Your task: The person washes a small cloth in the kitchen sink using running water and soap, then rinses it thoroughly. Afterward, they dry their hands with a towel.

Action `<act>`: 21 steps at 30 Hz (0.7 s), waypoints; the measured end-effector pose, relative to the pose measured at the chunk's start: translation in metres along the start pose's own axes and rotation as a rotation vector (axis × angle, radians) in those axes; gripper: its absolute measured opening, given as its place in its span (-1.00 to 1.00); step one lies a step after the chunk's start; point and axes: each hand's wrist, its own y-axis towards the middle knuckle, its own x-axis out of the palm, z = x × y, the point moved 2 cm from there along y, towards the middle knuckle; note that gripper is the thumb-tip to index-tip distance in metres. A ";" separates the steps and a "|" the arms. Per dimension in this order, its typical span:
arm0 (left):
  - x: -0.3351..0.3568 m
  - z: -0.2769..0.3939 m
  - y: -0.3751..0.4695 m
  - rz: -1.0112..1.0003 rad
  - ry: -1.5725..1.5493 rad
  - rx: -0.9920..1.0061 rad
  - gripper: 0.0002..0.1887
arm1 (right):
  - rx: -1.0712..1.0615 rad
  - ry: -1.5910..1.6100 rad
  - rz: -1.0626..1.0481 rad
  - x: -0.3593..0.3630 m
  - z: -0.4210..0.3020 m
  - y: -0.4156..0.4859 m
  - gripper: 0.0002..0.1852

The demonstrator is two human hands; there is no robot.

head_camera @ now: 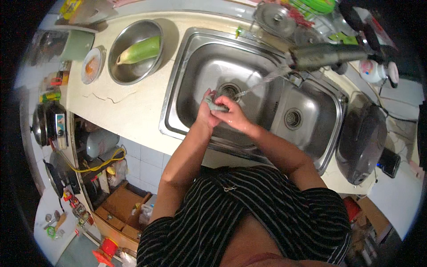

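Note:
Over the large basin of the stainless steel double sink (196, 70), my left hand (206, 115) and my right hand (233, 115) are pressed together around a wadded greyish-green cloth or scouring pad (215, 106). My left hand cups it from the left while the right fingers press on it from the other side. Its exact kind is hard to tell. A stream of water (263, 81) falls from the faucet (327, 56) at upper right towards the drain (229, 90), just beyond my hands. My right hand and forearm look wet.
Left of the sink, a steel bowl (116, 71) holds a green vegetable piece (140, 50), beside a small white plate (96, 56) with orange residue. A dish rack (257, 30) with lids stands behind. A dark rounded container (362, 147) stands right, near a phone (388, 162).

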 end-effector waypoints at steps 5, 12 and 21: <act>0.027 -0.035 0.010 -0.008 0.115 0.184 -0.60 | -0.200 -0.542 0.126 -0.031 -0.084 0.010 -0.75; 0.095 -0.043 -0.020 -0.037 0.261 0.238 -0.51 | 0.055 0.327 0.282 -0.019 -0.103 -0.003 -0.43; 0.100 -0.073 -0.035 0.024 0.568 0.550 -0.69 | 0.054 -0.041 0.447 -0.056 -0.090 0.033 -0.58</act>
